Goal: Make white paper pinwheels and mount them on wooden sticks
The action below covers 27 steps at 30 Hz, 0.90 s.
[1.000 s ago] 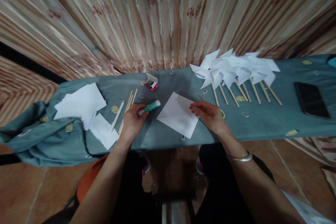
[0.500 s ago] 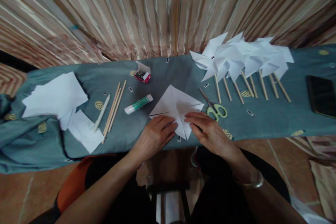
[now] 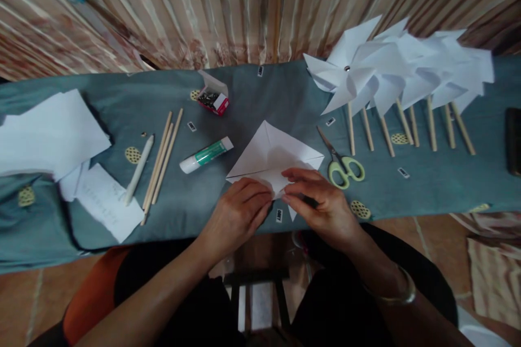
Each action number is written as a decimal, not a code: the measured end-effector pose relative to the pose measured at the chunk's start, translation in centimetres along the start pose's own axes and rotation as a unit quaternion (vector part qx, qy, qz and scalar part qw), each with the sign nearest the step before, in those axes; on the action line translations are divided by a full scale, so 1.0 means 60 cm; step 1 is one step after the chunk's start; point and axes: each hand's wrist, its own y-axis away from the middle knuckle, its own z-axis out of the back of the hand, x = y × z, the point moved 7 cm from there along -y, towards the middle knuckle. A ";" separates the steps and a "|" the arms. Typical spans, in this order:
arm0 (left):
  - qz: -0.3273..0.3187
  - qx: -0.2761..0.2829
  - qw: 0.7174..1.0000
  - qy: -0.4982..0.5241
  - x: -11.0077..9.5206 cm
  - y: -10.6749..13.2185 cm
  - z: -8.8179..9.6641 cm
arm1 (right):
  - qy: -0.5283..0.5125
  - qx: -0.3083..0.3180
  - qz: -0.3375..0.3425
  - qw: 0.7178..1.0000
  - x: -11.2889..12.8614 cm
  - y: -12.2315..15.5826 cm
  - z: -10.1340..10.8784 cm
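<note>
My right hand (image 3: 325, 207) pinches the white paper (image 3: 271, 149) near its centre. My left hand (image 3: 241, 211) touches it alongside; whether those fingers grip, I cannot tell.

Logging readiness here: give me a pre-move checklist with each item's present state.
1. Left grip on white paper square: ok, touching its near part.
2. Right grip on the paper: ok, facing the left grip.
3. Near part of the paper unobstructed: not ok, the grips cover some.
4. Glue stick down: ok, lying left of the paper.
5. Green-handled scissors down: ok, lying right of the paper.
6. Firmness of either grip: cannot tell.
</note>
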 end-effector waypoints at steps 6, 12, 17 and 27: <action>0.023 -0.019 1.000 -0.002 0.004 0.000 0.002 | 0.015 -0.057 -0.019 0.998 -0.007 -0.008 -0.006; -0.007 -0.016 0.999 -0.027 0.001 -0.007 0.000 | 0.065 -0.088 -0.003 0.994 0.005 -0.016 -0.005; -0.002 -0.020 0.999 -0.033 0.003 -0.009 0.000 | 0.095 -0.096 0.000 0.991 0.010 -0.017 -0.001; 0.007 -0.004 1.000 -0.029 0.007 -0.011 -0.002 | 0.145 -0.099 0.032 0.984 0.021 -0.012 -0.001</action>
